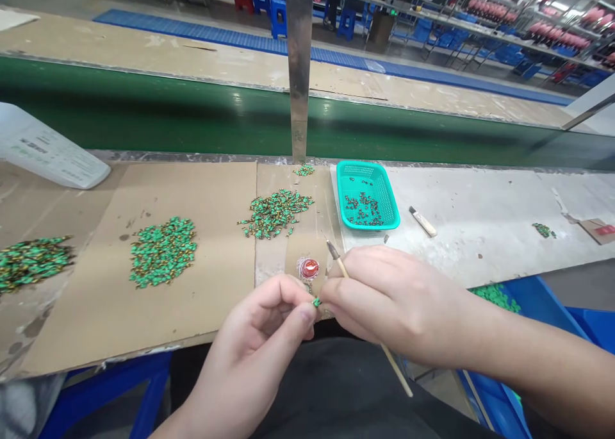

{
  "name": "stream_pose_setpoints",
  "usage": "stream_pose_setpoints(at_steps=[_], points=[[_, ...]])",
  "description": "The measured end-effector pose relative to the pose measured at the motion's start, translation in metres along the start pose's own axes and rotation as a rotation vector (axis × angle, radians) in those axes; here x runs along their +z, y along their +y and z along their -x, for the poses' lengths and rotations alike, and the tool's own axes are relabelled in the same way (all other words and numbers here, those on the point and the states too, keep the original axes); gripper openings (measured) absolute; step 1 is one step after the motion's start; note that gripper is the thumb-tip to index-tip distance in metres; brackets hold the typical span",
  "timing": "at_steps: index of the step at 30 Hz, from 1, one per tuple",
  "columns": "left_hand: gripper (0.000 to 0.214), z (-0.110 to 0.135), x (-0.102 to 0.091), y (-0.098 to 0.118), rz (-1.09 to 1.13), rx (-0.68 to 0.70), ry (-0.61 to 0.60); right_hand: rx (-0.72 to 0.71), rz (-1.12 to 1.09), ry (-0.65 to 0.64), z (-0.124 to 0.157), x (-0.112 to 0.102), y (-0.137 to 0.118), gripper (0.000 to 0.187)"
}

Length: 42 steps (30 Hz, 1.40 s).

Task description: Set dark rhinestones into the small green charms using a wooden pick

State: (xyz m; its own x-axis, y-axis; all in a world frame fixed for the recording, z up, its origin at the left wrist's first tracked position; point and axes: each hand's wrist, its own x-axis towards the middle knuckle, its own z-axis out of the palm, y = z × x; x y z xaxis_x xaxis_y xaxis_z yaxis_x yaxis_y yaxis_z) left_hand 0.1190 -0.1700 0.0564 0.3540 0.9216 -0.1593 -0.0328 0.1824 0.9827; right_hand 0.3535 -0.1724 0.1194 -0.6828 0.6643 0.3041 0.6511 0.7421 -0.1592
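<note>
Thumb and forefinger of my left hand (269, 343) are closed in a pinch on a tiny green piece (316, 302). My right hand (384, 291) is closed around a thin paintbrush (396, 370), whose dark tip points up and away from me. The right fingertips meet the left ones at the green piece; whether they grip it too is hidden. Just beyond the fingers, a small round pot of red paint (310, 268) sits on the cardboard. Past it lies a pile of green and gold-brown pieces (276, 211).
A teal basket (342, 195) holds small dark pieces. Left are another pile of green pieces (163, 252), a darker pile (36, 263) and a whitish plastic jug (52, 147). A flat brush (423, 222) lies right. A metal post (298, 74) rises behind the table.
</note>
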Motion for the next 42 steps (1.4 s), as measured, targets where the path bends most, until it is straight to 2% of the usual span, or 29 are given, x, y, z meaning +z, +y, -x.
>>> stream_pose_setpoints(at_steps=[6, 11, 17, 27, 42], points=[[0.03, 0.004, -0.003, -0.005, 0.034, 0.002, -0.019, 0.028, -0.212, 0.077, 0.004, 0.006, 0.001, 0.032], [0.026, 0.005, -0.004, -0.004, -0.006, 0.03, -0.052, 0.013, -0.287, 0.085, 0.008, 0.01, 0.001, 0.028], [0.023, 0.007, -0.004, -0.005, -0.04, 0.099, -0.101, -0.015, -0.31, 0.097, 0.011, 0.017, 0.003, 0.028], [0.024, 0.012, -0.004, -0.008, -0.011, 0.076, -0.085, -0.025, -0.373, 0.126, 0.013, 0.024, 0.0, 0.026], [0.027, 0.012, -0.009, -0.011, -0.035, 0.042, -0.182, -0.001, -0.424, 0.206, 0.018, 0.037, -0.004, 0.024]])
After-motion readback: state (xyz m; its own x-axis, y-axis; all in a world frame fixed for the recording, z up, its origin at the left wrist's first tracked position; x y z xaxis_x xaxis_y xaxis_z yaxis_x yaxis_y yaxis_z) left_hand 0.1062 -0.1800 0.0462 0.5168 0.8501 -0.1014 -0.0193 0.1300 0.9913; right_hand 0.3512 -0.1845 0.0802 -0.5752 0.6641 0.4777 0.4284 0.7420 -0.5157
